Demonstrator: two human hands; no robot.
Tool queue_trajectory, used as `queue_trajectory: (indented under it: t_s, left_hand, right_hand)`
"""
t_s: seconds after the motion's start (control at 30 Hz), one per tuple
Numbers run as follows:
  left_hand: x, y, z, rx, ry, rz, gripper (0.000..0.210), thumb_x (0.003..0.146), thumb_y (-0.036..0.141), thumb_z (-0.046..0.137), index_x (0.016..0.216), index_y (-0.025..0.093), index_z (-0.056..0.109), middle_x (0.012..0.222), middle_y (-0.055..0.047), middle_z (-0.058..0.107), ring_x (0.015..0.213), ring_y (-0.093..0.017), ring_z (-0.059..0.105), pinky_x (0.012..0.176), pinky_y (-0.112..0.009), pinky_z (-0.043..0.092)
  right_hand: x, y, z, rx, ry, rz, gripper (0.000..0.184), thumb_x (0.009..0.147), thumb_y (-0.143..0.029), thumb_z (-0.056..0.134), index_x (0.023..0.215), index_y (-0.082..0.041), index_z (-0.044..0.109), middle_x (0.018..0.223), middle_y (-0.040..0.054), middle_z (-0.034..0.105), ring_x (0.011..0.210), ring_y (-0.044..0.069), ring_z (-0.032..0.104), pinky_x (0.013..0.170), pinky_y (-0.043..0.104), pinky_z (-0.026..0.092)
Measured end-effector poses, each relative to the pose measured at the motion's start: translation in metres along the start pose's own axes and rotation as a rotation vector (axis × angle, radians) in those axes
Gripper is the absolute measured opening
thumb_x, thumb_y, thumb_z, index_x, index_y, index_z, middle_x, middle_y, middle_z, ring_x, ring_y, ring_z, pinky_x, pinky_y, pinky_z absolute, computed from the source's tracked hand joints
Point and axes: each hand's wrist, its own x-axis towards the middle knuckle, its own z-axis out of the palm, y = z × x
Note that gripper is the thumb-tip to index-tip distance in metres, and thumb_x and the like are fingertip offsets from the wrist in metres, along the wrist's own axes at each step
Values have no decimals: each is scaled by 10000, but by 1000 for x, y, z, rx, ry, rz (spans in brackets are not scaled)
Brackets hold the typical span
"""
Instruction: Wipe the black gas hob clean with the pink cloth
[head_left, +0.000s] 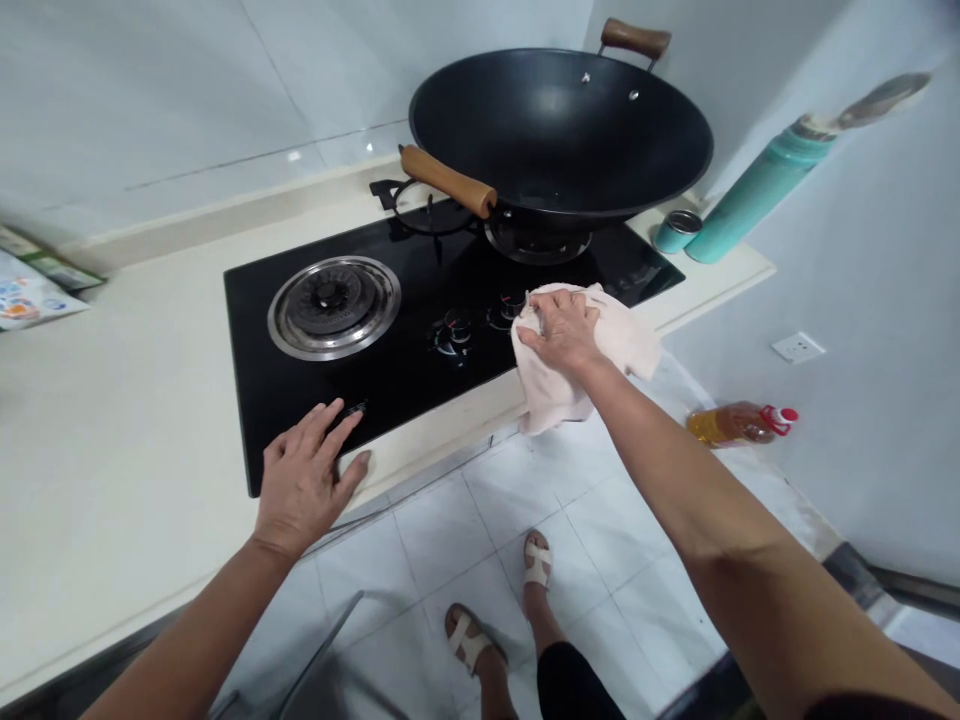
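My right hand [564, 330] grips a pale pink cloth [619, 345] at the front right of the black glass gas stove [360, 385]. Part of the cloth hangs over the counter's front edge. Right beside it is a control knob [513, 303], with a second knob [457, 325] a little to the left. My left hand [304, 475] rests with fingers spread on the stove's front left corner and holds nothing. Behind it lies the left burner [334, 306], a round metal ring without a pot support on it.
A big black wok [555, 130] with wooden handles sits on the right burner. A loose pot support [429, 205] lies behind. A teal flask [761, 195] and its cup [678, 232] stand at right. An oil bottle [739, 424] is on the floor; packets [37, 285] lie far left.
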Motion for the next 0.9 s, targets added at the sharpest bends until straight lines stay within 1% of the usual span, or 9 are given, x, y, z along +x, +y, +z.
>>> queue_trajectory:
  t_s: [0.07, 0.13, 0.23, 0.4, 0.5, 0.6, 0.7, 0.8, 0.9]
  left_hand:
    - [0, 0, 0, 9, 2, 1, 510, 1054, 508, 517, 1499, 272, 593, 1618, -151, 598, 1492, -368, 557, 1147, -545, 419]
    - [0, -1, 0, 14, -5, 3, 513, 1052, 504, 516, 1505, 273, 586, 1621, -150, 595, 1494, -370, 555, 1149, -544, 413]
    - [0, -2, 0, 26, -15, 5, 524, 1052, 502, 511, 1522, 278, 570, 1624, -151, 591, 1497, -373, 551, 1152, -547, 407]
    - [0, -2, -1, 51, -20, 18, 534, 1056, 483, 508, 1554, 291, 533, 1622, -157, 588, 1496, -367, 553, 1142, -537, 411]
    - [1, -2, -2, 58, -30, 21, 543, 1056, 479, 510, 1569, 301, 513, 1618, -153, 591, 1493, -362, 555, 1132, -529, 420]
    - [2, -1, -3, 60, -28, 27, 529, 1059, 471, 509, 1557, 291, 524, 1612, -159, 595, 1490, -367, 557, 1123, -530, 424]
    - [2, 0, -4, 54, -36, 20, 522, 1060, 462, 509, 1544, 270, 540, 1620, -170, 584, 1492, -377, 553, 1135, -541, 412]
    - [2, 0, -4, 47, -52, 7, 522, 1059, 455, 508, 1536, 247, 552, 1627, -177, 575, 1501, -384, 540, 1151, -549, 398]
    - [1, 0, -3, 47, -65, -2, 526, 1058, 441, 515, 1546, 247, 544, 1643, -172, 558, 1518, -383, 520, 1168, -554, 385]
  right_hand:
    - [2, -6, 2, -3, 26, 15, 457, 1001, -552, 595, 1392, -322, 648, 1414, 132, 569, 1295, 393, 424, 1052, 562, 359]
    - [5, -10, 2, -10, 25, 51, 431, 1019, -542, 575, 1388, -335, 658, 1409, 133, 570, 1287, 393, 423, 1047, 574, 360]
    - [15, -12, -1, -2, -28, 94, 380, 1017, -508, 591, 1358, -367, 683, 1398, 123, 586, 1270, 394, 424, 1032, 581, 367]
    - [33, -9, -9, 39, -88, 131, 293, 1028, -395, 537, 1241, -389, 739, 1309, 102, 647, 1241, 384, 445, 1030, 603, 359]
    - [40, -3, -14, 65, -159, 75, 272, 990, -455, 596, 1210, -387, 742, 1243, 91, 662, 1230, 384, 459, 1042, 614, 347]
    - [41, 0, -19, 65, -211, 24, 328, 939, -508, 659, 1240, -395, 723, 1248, 78, 646, 1240, 380, 458, 1059, 605, 336]
    - [39, -3, -21, 41, -214, 52, 351, 941, -516, 641, 1262, -396, 715, 1286, 82, 633, 1274, 393, 445, 1066, 615, 339]
    - [39, -7, -21, 35, -220, 67, 367, 939, -515, 630, 1280, -411, 714, 1322, 90, 623, 1288, 407, 440, 1048, 618, 365]
    - [40, -9, -20, 37, -221, 85, 343, 934, -494, 624, 1252, -416, 728, 1322, 90, 625, 1270, 402, 452, 1035, 607, 382]
